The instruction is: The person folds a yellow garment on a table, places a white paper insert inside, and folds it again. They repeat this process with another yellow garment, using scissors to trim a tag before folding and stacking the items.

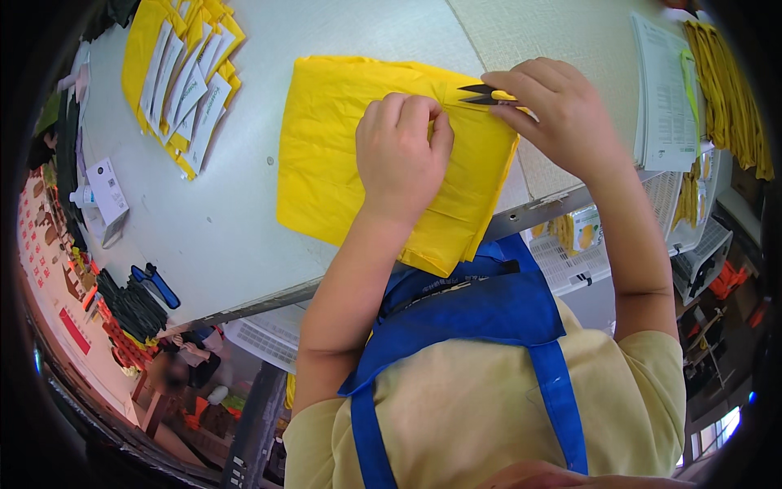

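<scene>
A folded piece of thin yellow fabric [326, 147] lies on the table before me, its near corner hanging over the edge. My left hand [403, 155] rests over its middle with fingers curled into a pinch; whatever is between the fingertips is hidden. In my right hand [562, 114] is a pair of thread snips [481, 99] with dark blades and a yellow handle part. The blades are spread apart and point left, just above the fabric's upper right part, a short way from my left fingers.
On the table [220, 236] at the far left lies a pile of yellow fabric packets [183, 81] with white cards. A white box [107, 196] and blue-handled scissors [155, 285] sit along the left side. Papers [664, 98] and hanging yellow pieces [725, 90] are at the right, above white baskets [578, 265].
</scene>
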### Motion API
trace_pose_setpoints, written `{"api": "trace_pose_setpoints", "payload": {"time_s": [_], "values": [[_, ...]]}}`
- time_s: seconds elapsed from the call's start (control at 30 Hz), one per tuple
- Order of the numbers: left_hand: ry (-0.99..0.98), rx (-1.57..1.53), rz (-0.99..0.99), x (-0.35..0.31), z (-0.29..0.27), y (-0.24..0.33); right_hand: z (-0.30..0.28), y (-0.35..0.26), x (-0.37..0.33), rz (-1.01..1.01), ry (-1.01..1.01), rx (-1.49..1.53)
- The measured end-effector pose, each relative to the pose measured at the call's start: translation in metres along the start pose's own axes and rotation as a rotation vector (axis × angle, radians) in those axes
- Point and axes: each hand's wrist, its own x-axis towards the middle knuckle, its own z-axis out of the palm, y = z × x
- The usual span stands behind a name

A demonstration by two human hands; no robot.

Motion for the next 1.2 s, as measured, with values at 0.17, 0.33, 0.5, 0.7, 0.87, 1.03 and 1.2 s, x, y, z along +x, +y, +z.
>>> {"api": "trace_pose_setpoints", "payload": {"time_s": [0.17, 0.33, 0.5, 0.7, 0.87, 1.03, 1.2], "values": [[0.019, -0.068, -0.015, 0.002, 0.0, 0.001, 0.009, -0.005, 0.002, -0.039, 0.025, 0.004], [0.037, -0.09, -0.016, 0.002, -0.001, 0.002, 0.018, -0.01, 0.004, -0.066, 0.066, 0.013], [0.042, -0.09, 0.004, 0.003, -0.002, 0.003, 0.02, -0.012, 0.003, -0.084, 0.066, 0.004], [0.133, -0.132, -0.088, -0.019, -0.028, -0.006, 0.021, 0.003, 0.009, 0.357, 0.142, 0.245], [0.295, -0.05, -0.766, -0.121, -0.086, -0.047, 0.051, 0.076, -0.004, 0.282, 0.141, -0.715], [0.381, -1.495, -1.392, -0.199, -0.06, -0.026, 0.053, 0.016, 0.03, 0.453, -0.323, 0.368], [0.296, -1.672, -1.359, -0.174, -0.04, -0.009, 0.055, -0.008, 0.063, 0.557, -0.796, 0.54]]}}
